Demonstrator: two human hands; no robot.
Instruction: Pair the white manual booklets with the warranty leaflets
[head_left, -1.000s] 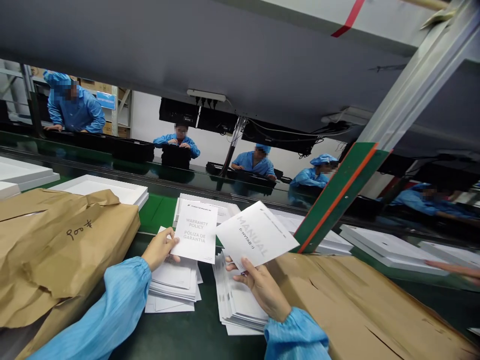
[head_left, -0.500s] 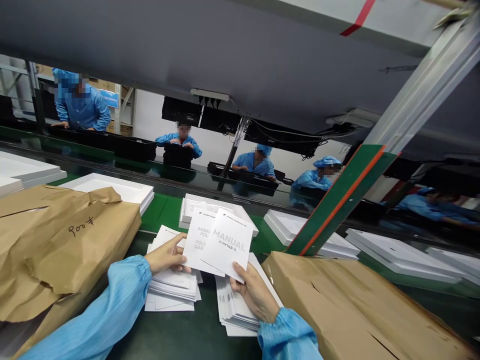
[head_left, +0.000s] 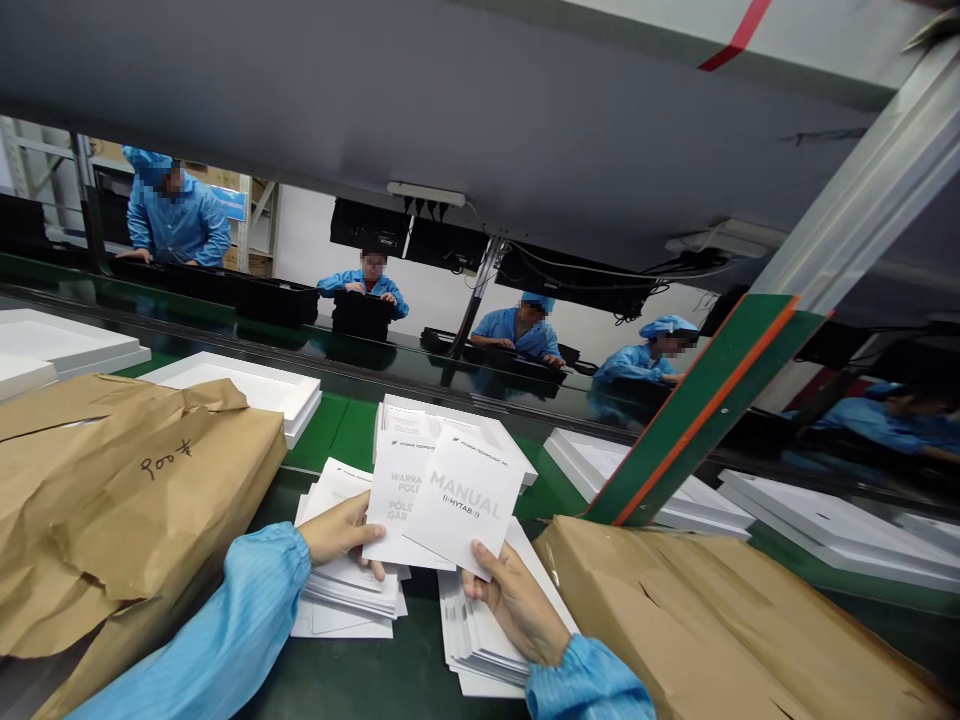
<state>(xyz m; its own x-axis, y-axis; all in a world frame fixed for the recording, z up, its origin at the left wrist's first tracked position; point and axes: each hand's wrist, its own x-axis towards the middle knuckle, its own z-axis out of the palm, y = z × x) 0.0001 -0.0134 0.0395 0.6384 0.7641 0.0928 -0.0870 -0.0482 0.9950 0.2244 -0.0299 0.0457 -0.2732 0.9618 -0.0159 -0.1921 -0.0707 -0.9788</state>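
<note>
Between thumb and fingers, my left hand (head_left: 342, 532) pinches a white warranty booklet (head_left: 397, 520) by its left edge. My right hand (head_left: 516, 598) grips a white manual (head_left: 469, 495) at its lower right corner. The manual overlaps the right part of the warranty booklet. Beneath my left hand lies a stack of warranty booklets (head_left: 352, 600), partly covered by that hand. Under my right hand sits a stack of manuals (head_left: 476, 640), its top largely hidden. Just behind the held papers is an open white box (head_left: 499, 435) with a printed sheet inside it.
Brown paper packages flank me, a crumpled one (head_left: 127, 490) at left and another (head_left: 720, 610) at right. White boxes (head_left: 300, 395) line the green conveyor (head_left: 330, 435). A slanted metal post (head_left: 720, 400) rises at right. Several co-workers in blue sit or stand across the line.
The manual has shifted slightly right relative to the warranty booklet and tilted a little more. Both hands still hold their papers. The whole view has shifted slightly.
</note>
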